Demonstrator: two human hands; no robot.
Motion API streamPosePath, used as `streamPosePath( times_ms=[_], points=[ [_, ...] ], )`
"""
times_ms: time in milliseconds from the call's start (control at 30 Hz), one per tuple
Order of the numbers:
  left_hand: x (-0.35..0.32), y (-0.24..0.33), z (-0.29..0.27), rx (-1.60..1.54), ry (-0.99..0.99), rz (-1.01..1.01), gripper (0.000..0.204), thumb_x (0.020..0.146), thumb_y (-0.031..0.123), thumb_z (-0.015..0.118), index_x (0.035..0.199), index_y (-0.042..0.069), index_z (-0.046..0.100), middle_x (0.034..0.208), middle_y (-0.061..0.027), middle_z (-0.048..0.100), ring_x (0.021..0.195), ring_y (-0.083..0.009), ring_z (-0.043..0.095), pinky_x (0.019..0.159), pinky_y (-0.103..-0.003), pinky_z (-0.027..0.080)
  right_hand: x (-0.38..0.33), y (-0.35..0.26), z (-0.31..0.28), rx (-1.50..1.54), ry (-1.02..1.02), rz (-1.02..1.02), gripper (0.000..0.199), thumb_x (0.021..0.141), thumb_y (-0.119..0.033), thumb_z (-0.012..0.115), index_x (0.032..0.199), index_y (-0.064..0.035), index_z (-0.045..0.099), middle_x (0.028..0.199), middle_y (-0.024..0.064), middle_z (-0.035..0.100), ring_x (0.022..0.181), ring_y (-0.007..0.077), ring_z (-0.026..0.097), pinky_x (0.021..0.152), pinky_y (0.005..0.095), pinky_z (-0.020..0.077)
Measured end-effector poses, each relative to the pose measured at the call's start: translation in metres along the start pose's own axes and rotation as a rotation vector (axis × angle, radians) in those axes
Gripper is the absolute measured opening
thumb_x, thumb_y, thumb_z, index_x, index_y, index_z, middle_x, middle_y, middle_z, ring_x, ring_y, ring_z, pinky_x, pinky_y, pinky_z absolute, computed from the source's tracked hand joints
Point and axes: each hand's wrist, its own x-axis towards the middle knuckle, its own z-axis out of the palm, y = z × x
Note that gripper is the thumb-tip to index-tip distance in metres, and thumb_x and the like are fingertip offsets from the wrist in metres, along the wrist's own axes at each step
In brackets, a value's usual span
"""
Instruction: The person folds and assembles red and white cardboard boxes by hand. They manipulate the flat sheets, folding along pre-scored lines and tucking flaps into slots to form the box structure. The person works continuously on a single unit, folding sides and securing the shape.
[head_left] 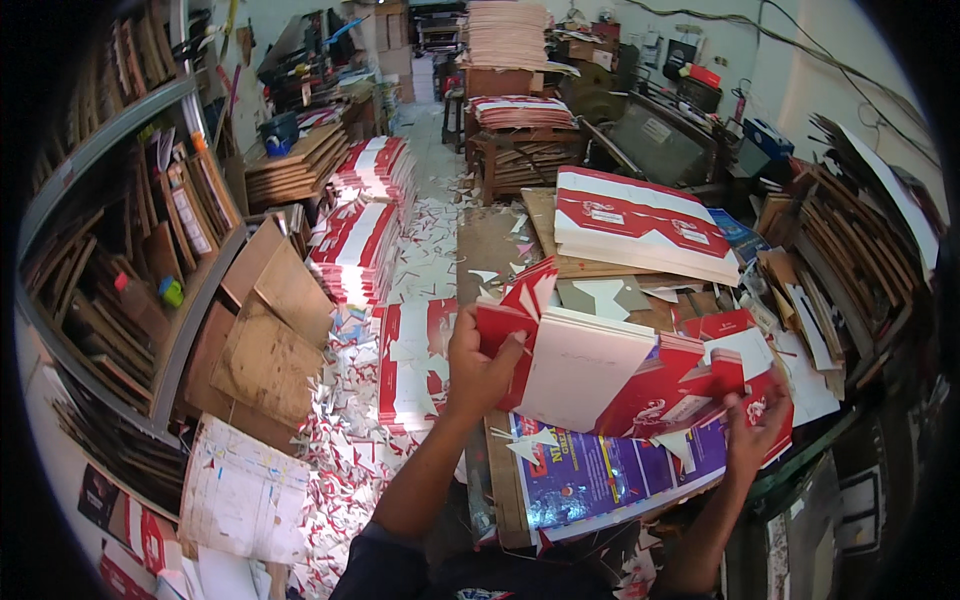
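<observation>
A stack of red and white die-cut cardboard sheets point(600, 365) stands tilted on edge above the worktable. My left hand point(485, 360) is closed round its left end, thumb on the near face, where red flaps fan upward. At the right end, my right hand point(752, 432) holds the red edge between thumb and fingers; part of its grip is hard to make out. Beneath the stack lies a glossy purple printed sheet point(610, 475) with white paper scraps point(680, 448) on it. Behind it, a larger pile of red and white sheets point(640, 225) rests on boards.
Red and white offcuts point(340, 480) litter the floor at left. Stacks of printed sheets point(355, 245) stand beyond them. A metal shelf point(120, 130) with wooden boards lines the left side; more boards point(850, 240) stand at right. A tall pale paper pile point(507, 35) rises at the back.
</observation>
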Motion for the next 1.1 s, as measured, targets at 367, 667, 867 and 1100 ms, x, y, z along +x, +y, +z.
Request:
streamPosePath(
  times_ms=[367, 667, 867, 1100],
  points=[
    [-0.005, -0.005, -0.007, 0.033, 0.038, 0.095, 0.038, 0.087, 0.006, 0.070, 0.117, 0.003, 0.047, 0.106, -0.0088, 0.061, 0.094, -0.0146, 0.061, 0.085, -0.028, 0.050, 0.080, -0.166, 0.178, 0.160, -1.042, -0.225, 0.053, 0.093, -0.046, 0.066, 0.115, 0.0021, 0.065, 0.101, 0.0221, 0.070, 0.092, 0.0296, 0.070, 0.078, 0.0395, 0.0540],
    [-0.022, -0.012, -0.014, 0.013, 0.066, 0.213, 0.045, 0.086, 0.003, 0.071, 0.123, 0.000, 0.046, 0.112, -0.0104, 0.060, 0.098, -0.0163, 0.061, 0.088, -0.029, 0.050, 0.075, -0.170, 0.208, -0.039, -0.969, -0.114, 0.043, 0.090, -0.032, 0.062, 0.079, 0.0088, 0.068, 0.074, 0.0312, 0.064, 0.075, 0.0463, 0.066, 0.075, 0.0540, 0.0497],
    [-0.019, -0.014, -0.005, -0.001, 0.106, 0.263, 0.037, 0.087, 0.004, 0.068, 0.116, 0.002, 0.044, 0.104, -0.0092, 0.060, 0.087, -0.0145, 0.062, 0.074, -0.028, 0.053, 0.050, -0.166, 0.217, -0.120, -0.759, -0.351, 0.044, 0.093, -0.033, 0.061, 0.072, 0.0063, 0.065, 0.068, 0.0293, 0.061, 0.069, 0.0452, 0.064, 0.066, 0.0509, 0.0492],
    [-0.025, -0.003, -0.001, 0.060, 0.128, 0.253, 0.036, 0.088, 0.005, 0.070, 0.113, 0.002, 0.045, 0.104, -0.0072, 0.057, 0.093, -0.0137, 0.058, 0.083, -0.030, 0.049, 0.064, -0.160, 0.219, -0.065, -0.785, -0.273, 0.038, 0.091, -0.026, 0.060, 0.074, 0.0072, 0.065, 0.070, 0.0295, 0.063, 0.068, 0.0452, 0.065, 0.065, 0.0523, 0.0509]
  ],
)
